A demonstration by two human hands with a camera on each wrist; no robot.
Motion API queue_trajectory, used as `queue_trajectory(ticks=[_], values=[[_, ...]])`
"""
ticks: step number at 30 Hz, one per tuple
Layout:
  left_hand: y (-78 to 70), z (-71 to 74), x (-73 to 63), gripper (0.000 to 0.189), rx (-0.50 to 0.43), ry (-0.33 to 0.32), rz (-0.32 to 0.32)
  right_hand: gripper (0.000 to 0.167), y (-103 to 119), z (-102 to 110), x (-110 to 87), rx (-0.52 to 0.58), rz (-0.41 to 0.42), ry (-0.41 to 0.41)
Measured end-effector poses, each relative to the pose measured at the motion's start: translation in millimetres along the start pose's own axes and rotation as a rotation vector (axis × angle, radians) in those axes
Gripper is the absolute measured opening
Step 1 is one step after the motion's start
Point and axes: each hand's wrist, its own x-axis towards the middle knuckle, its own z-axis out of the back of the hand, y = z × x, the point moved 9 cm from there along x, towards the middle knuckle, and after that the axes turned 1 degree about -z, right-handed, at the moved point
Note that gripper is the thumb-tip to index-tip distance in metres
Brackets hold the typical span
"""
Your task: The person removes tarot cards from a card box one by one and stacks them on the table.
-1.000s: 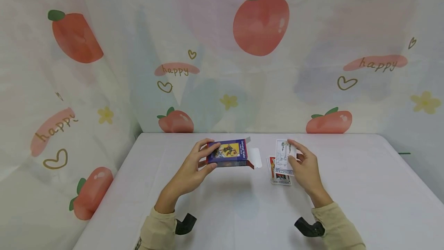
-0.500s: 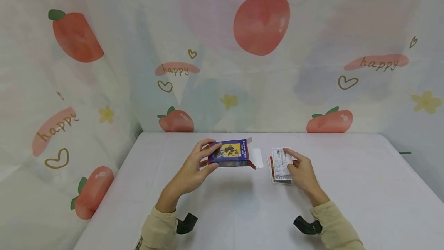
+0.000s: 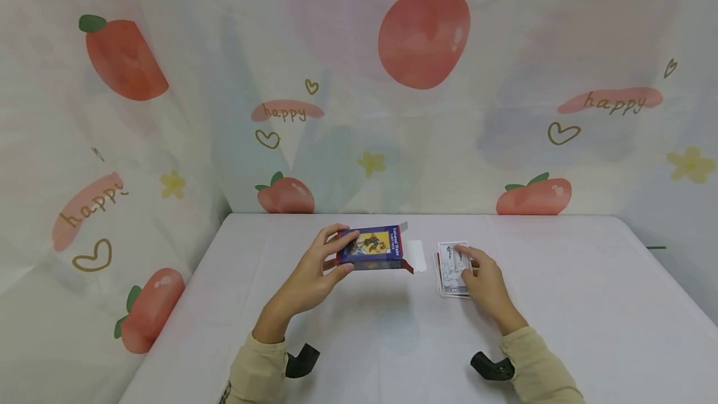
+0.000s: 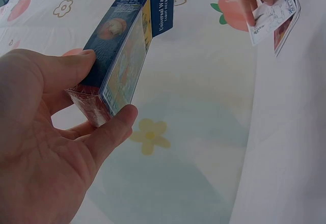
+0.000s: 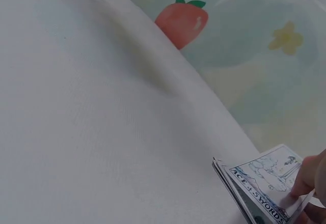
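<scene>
My left hand (image 3: 307, 278) grips a blue tarot card box (image 3: 371, 244) above the table, thumb on the near side and fingers over the top. Its end flap (image 3: 416, 256) hangs open toward the right. In the left wrist view the box (image 4: 118, 48) reads "Universal Waite Tarot Deck". My right hand (image 3: 489, 284) pinches a tarot card (image 3: 452, 270) by its right side, just over a small stack of cards (image 5: 233, 193). That card (image 5: 265, 180) is marked "Ace of Swords" and lies at a slight tilt to the stack. It covers most of the stack.
A white cloth covers the table (image 3: 359, 341). Behind and to the left hangs a printed curtain (image 3: 336, 48) with fruit and "happy" lettering. Black wrist mounts (image 3: 301, 361) stick out inward from both sleeves.
My right hand has brought the card down and left, toward me, over the stack, hiding the red card on top. The left hand and box have barely moved.
</scene>
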Motion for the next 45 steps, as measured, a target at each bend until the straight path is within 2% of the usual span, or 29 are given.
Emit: queue_trajectory(ticks=[9,33,45], values=[[-1.8,1.5,-1.6,0.054,-0.009,-0.003,0.001,0.054,-3.8,-5.1,-0.1,-0.080,0.039,0.004],[-2.1,1.7,0.2,0.053,-0.003,0.004,-0.017,0.047,-2.8,-8.4,-1.1,-0.133,0.102,-0.005],[-1.1,1.8,-0.3,0.053,0.005,-0.003,-0.008,0.048,-5.3,-9.5,-2.4,-0.145,0.059,0.016]])
